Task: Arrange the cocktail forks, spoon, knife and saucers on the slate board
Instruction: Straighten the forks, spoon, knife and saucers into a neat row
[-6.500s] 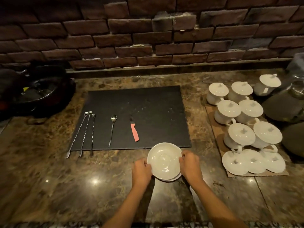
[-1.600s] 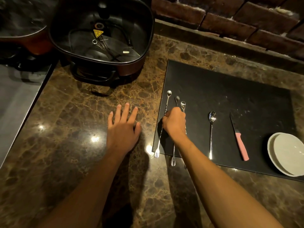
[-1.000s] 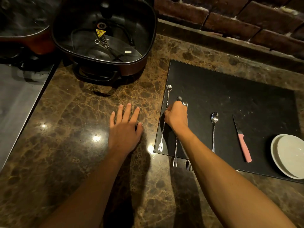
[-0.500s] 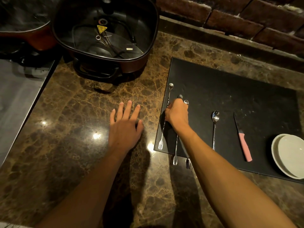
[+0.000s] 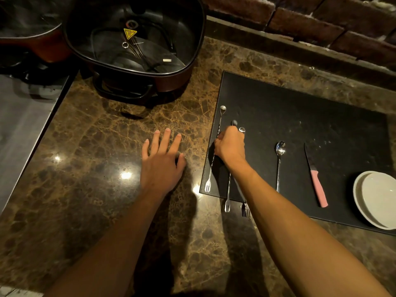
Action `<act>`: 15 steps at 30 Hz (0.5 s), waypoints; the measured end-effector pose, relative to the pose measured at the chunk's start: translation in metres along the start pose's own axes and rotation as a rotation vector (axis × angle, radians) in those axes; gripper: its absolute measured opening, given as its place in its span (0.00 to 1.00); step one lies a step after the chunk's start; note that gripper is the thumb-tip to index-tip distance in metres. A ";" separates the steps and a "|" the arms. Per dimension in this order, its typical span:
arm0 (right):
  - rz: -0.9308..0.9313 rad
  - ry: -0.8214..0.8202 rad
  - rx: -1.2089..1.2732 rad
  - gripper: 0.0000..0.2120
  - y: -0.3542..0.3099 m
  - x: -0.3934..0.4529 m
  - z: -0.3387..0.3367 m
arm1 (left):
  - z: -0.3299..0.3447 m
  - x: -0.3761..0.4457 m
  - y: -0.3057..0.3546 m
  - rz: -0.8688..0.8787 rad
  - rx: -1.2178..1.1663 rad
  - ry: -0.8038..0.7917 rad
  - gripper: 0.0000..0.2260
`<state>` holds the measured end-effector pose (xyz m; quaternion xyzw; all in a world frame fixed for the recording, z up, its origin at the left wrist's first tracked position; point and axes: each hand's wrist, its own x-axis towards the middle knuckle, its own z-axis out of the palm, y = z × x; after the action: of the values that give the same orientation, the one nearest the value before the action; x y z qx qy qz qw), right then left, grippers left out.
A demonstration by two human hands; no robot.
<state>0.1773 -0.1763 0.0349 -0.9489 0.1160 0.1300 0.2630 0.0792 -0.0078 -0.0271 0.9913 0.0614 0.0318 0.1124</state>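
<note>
A black slate board (image 5: 300, 129) lies on the marble counter. Three long cocktail forks rest along its left side. The left fork (image 5: 214, 155) lies wholly on the board. The middle fork (image 5: 227, 196) and the right fork (image 5: 245, 210) stick their tines past the front edge. My right hand (image 5: 230, 145) is closed over the handles of the middle and right forks. My left hand (image 5: 161, 162) lies flat and open on the counter, left of the board. A spoon (image 5: 279, 166), a pink-handled knife (image 5: 316, 179) and stacked white saucers (image 5: 377, 198) sit further right on the board.
A dark square electric pot with a glass lid (image 5: 132, 46) stands at the back left, a second pot (image 5: 27, 28) beside it. A grey metal surface (image 5: 19, 129) borders the counter on the left. A brick wall (image 5: 321, 24) runs behind the board.
Since the earliest frame the saucers moved onto the board's right end. In the last second the left fork has shifted up onto the board, and my right hand stays on the other two forks.
</note>
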 end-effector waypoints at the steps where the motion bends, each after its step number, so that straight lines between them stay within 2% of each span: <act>1: -0.002 0.002 -0.005 0.05 0.000 0.000 0.000 | 0.000 0.000 0.000 -0.001 0.003 -0.003 0.27; 11: 0.005 -0.020 0.021 0.05 -0.002 -0.001 -0.003 | -0.001 0.000 0.001 0.007 0.019 0.007 0.26; 15: 0.007 -0.024 0.050 0.08 -0.003 -0.004 -0.008 | -0.001 0.000 0.001 0.009 0.031 0.008 0.26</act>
<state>0.1759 -0.1771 0.0447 -0.9401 0.1195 0.1393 0.2874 0.0795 -0.0085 -0.0255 0.9930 0.0581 0.0355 0.0965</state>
